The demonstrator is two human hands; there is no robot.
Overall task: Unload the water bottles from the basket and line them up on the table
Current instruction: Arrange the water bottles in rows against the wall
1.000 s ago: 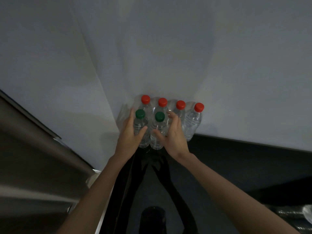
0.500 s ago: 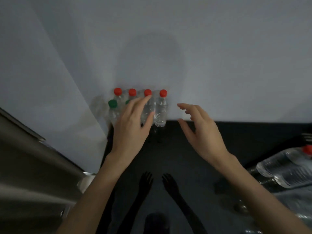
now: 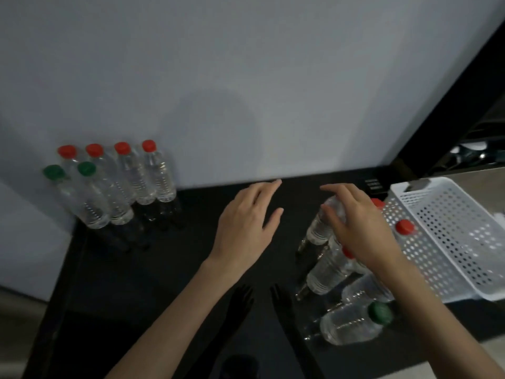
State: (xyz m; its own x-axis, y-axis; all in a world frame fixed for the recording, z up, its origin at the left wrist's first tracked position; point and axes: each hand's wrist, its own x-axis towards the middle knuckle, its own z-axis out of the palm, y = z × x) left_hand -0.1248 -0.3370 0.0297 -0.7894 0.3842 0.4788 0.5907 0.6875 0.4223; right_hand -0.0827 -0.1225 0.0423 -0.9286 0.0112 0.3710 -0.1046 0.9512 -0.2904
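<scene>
Six clear water bottles stand together at the back left of the black table (image 3: 164,283): a rear row with red caps (image 3: 159,181) and two green-capped ones (image 3: 90,206) in front. Several more bottles lie tipped beside the white perforated basket (image 3: 451,228) on the right, among them a green-capped bottle (image 3: 352,324) nearest me and a red-capped one (image 3: 325,272). My right hand (image 3: 360,231) hovers over the farthest lying bottle (image 3: 318,228), fingers loosely curved around its upper part. My left hand (image 3: 246,222) floats flat over the table's middle and holds nothing.
A pale wall (image 3: 246,77) runs straight behind the table. A dark strip and a shelf with shiny objects (image 3: 470,151) sit at the far right. A red cap (image 3: 405,227) shows against the basket's left wall.
Both hands left the standing bottles and swung right. The view turned right, bringing the basket and the lying bottles into sight. My right hand now reaches over one of them.
</scene>
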